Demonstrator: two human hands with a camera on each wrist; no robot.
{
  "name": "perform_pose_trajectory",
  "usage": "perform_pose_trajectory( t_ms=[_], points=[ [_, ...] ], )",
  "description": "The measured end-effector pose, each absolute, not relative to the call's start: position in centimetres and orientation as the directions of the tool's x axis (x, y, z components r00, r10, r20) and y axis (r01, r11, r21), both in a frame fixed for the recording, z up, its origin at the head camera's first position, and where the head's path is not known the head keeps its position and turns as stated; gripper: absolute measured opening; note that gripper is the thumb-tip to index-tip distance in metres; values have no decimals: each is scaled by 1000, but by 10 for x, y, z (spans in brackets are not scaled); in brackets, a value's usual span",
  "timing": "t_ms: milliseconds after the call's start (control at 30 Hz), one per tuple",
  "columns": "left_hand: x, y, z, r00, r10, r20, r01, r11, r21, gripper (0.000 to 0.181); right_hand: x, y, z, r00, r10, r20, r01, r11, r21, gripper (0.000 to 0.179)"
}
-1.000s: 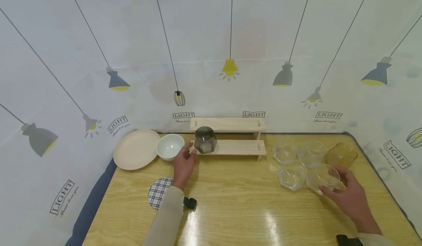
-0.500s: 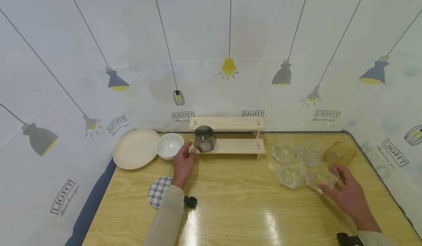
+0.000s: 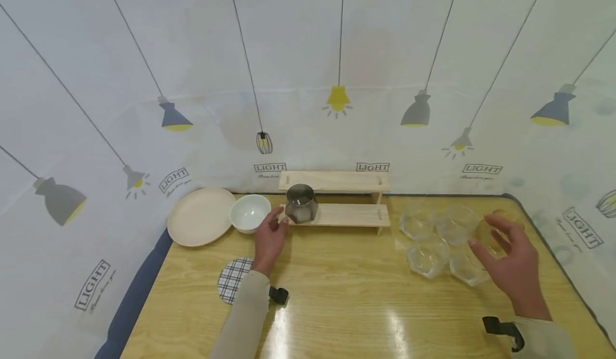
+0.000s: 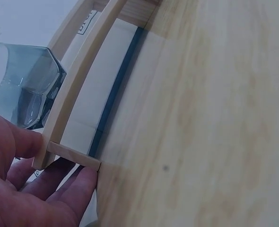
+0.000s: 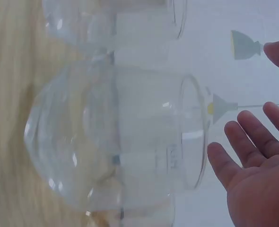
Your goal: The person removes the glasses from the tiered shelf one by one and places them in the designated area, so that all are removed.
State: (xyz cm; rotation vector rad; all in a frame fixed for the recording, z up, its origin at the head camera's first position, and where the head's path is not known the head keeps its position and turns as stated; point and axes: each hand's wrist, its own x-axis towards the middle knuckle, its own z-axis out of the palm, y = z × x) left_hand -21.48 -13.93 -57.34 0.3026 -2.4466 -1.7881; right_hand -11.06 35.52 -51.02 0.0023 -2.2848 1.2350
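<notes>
My left hand holds the left end of a two-tier wooden shelf. The left wrist view shows its thumb by the board's end and fingertips against the short leg. Right beside it, a smoky grey faceted glass stands on the lower tier. My right hand hovers over the front-right clear glass, thumb and fingers spread, holding nothing. In the right wrist view its fingers are apart from the rim of a clear glass. An amber glass is partly hidden behind this hand.
More clear glasses are grouped on the table's right side. A white bowl and a pale plate stand at the back left. A round checked coaster lies near the left forearm. A printed curtain closes off the back.
My right hand has let go of the front-right clear glass and lifted up and back, over toward the amber glass. The left hand stays at the shelf's end.
</notes>
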Motion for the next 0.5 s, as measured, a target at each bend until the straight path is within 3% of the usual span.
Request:
perform_pose_trajectory(
  t_ms=[200, 500],
  points=[
    [-216, -139, -575, -973, -227, -40, -109, 299, 948, 41, -122, 325, -497, -853, 210, 477, -329, 493, -805, 58],
    [-216, -138, -575, -974, -226, -26, -94, 297, 950, 41, -150, 270, -493, -844, 58, 533, -434, 510, -742, 54]
  ],
)
